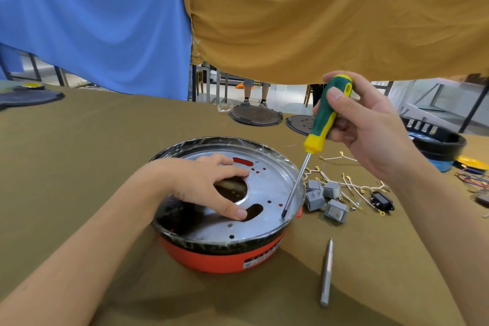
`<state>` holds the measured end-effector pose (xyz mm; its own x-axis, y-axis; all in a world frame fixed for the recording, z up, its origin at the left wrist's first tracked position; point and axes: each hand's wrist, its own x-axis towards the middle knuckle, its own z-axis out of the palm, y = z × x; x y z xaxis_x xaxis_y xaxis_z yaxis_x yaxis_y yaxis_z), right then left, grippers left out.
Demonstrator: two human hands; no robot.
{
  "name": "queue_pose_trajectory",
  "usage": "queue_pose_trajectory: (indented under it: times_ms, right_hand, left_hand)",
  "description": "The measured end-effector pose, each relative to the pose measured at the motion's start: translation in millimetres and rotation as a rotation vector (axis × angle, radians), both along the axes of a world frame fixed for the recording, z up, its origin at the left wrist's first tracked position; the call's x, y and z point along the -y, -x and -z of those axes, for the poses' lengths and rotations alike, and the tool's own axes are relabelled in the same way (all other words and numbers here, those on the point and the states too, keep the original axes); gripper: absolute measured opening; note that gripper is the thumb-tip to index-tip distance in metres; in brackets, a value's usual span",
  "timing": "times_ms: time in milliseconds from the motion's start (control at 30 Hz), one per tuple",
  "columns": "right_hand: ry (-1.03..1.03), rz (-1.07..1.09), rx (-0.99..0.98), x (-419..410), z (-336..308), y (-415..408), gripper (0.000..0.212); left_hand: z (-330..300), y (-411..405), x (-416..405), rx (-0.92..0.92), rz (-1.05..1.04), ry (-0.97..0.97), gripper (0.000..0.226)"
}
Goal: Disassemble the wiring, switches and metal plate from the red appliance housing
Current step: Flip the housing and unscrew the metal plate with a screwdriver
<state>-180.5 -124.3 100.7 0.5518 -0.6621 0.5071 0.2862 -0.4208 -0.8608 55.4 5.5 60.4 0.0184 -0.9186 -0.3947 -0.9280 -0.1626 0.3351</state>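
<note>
The red appliance housing [211,257] sits in the middle of the table, with a round metal plate [267,188] inside it. My left hand [209,185] rests flat on the plate, fingers spread beside its central cutout. My right hand [370,127] grips a green and yellow screwdriver [324,119]; its tip stands on a screw [282,219] at the plate's right edge. Right of the housing lie several grey switches [325,198], loose white wires with brass terminals [352,185] and a black socket [382,201].
A grey metal pen-like tool [326,272] lies on the table in front of the switches. Dark round lids [255,114] sit at the far table edge, and a black basket [436,140] stands at the right. Blue and mustard cloths [317,21] hang overhead.
</note>
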Motion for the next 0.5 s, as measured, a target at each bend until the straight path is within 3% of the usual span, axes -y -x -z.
queue_pose_trajectory:
  times_ms: [133,267,333,400,500]
  right_hand:
    - [0.123,-0.072,-0.126,-9.1,-18.9,-6.6,0.02]
    - [0.341,0.035,-0.315,-21.2,-38.2,-18.6,0.009]
    - [0.527,0.128,-0.398,-25.8,-42.2,-24.1,0.036]
    - [0.688,0.266,-0.424,-29.1,-45.5,-27.0,0.047]
    - [0.712,0.282,-0.485,-25.9,-53.1,-24.4,0.033]
  left_hand:
    - [0.2,-0.3,0.6,0.004,0.005,0.005,0.101]
    - [1.4,-1.1,0.7,0.015,0.009,0.008,0.098]
    - [2.1,-1.2,0.4,0.028,0.012,0.014,0.097]
    - [2.0,-1.0,0.3,0.037,0.017,0.02,0.095]
    - [1.5,-1.3,-0.4,0.022,0.011,0.025,0.093]
